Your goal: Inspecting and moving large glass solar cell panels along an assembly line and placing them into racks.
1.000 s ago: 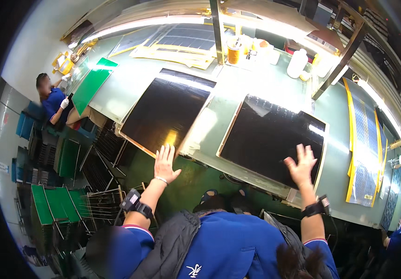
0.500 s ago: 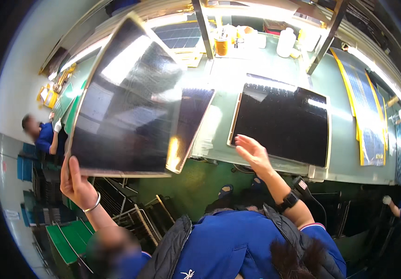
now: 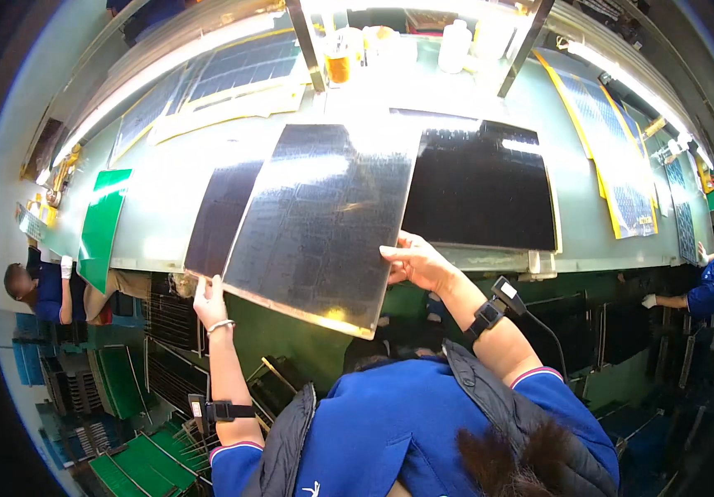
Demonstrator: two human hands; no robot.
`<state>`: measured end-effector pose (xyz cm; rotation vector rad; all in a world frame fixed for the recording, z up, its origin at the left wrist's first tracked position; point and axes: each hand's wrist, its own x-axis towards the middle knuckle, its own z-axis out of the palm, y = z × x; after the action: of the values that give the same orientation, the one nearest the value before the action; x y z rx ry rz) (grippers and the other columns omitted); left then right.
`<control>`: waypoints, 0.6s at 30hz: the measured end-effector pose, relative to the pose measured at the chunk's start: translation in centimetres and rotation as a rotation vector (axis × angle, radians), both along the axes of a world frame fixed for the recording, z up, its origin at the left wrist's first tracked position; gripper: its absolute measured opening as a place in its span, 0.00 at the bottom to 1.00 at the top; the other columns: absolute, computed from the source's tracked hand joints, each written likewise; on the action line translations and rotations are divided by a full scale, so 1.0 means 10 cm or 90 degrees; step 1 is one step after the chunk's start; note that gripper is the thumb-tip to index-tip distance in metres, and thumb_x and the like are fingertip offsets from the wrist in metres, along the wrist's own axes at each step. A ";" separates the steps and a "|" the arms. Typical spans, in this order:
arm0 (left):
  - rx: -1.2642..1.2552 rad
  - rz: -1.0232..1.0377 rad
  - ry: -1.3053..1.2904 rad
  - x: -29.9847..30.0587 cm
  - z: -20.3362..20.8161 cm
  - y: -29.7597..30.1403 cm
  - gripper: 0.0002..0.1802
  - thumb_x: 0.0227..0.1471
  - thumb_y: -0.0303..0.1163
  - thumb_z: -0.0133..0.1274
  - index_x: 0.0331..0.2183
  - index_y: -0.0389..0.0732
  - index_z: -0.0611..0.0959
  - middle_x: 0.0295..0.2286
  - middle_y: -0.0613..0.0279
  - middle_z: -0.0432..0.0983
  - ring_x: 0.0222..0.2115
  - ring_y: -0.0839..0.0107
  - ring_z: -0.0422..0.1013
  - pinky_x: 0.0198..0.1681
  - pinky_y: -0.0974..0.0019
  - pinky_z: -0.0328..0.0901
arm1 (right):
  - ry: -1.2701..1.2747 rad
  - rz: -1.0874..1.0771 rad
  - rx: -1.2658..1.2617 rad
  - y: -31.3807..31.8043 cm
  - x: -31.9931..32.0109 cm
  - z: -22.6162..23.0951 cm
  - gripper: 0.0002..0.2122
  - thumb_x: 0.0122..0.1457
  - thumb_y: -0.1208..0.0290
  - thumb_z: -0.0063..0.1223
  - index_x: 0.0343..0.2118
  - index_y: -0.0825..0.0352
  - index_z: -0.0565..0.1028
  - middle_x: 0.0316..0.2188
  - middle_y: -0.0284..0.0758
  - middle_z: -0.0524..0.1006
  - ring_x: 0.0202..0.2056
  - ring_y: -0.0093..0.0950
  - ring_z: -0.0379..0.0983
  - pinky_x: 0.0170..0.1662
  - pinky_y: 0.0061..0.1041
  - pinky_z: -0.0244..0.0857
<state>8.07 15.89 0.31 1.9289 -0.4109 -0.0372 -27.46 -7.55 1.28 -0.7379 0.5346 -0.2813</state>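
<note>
I hold a dark, glossy rectangular panel (image 3: 320,224) with a pale edge, tilted above the near edge of the bench. My left hand (image 3: 209,302) is closed on its lower left corner. Along its right edge, my right hand (image 3: 417,263) grips with the thumb on the face; the fingers behind are partly hidden. A second black panel (image 3: 485,186) lies on the bench to the right, its left part covered by the held one. Another dark panel (image 3: 220,211) shows to the left, partly hidden behind the held panel.
A green sheet (image 3: 104,224) overhangs the bench edge at left, near a co-worker (image 3: 46,290). Another co-worker (image 3: 701,286) is at far right. Yellow-edged blue panels (image 3: 610,157) lie at right. Metal posts (image 3: 307,50), a white bottle (image 3: 455,45) and an amber jar (image 3: 338,66) stand at the back.
The held panel has swung from the left toward the middle and come lower. My right hand, open and free before, now grips its right edge. The view has shifted too.
</note>
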 end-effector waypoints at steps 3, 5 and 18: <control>0.187 -0.298 -0.384 -0.86 0.43 -0.18 0.27 0.40 0.35 0.68 0.42 0.35 0.80 0.37 0.53 0.78 0.42 0.55 0.73 0.48 0.58 0.66 | 0.011 -0.003 0.013 0.00 0.05 -0.05 0.18 0.56 0.71 0.58 0.49 0.63 0.70 0.39 0.33 0.78 0.34 0.24 0.79 0.32 0.26 0.78; 0.153 -0.701 -0.266 -1.47 0.60 -0.27 0.28 0.35 0.42 0.70 0.38 0.38 0.83 0.39 0.54 0.78 0.42 0.55 0.74 0.48 0.58 0.68 | -0.001 -0.010 0.038 -0.02 0.06 -0.06 0.16 0.56 0.71 0.58 0.47 0.64 0.71 0.38 0.36 0.79 0.33 0.26 0.80 0.31 0.27 0.78; 0.249 -0.853 -0.289 -1.93 0.70 -0.48 0.25 0.37 0.41 0.68 0.36 0.34 0.82 0.44 0.42 0.74 0.44 0.50 0.72 0.48 0.56 0.68 | 0.091 -0.005 0.004 -0.03 0.05 -0.02 0.15 0.55 0.70 0.59 0.44 0.64 0.72 0.38 0.36 0.78 0.32 0.30 0.79 0.30 0.27 0.76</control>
<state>-11.22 11.07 7.31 1.6638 -2.0461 -0.5847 -26.95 -7.82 1.04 -0.7529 0.6733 -0.2356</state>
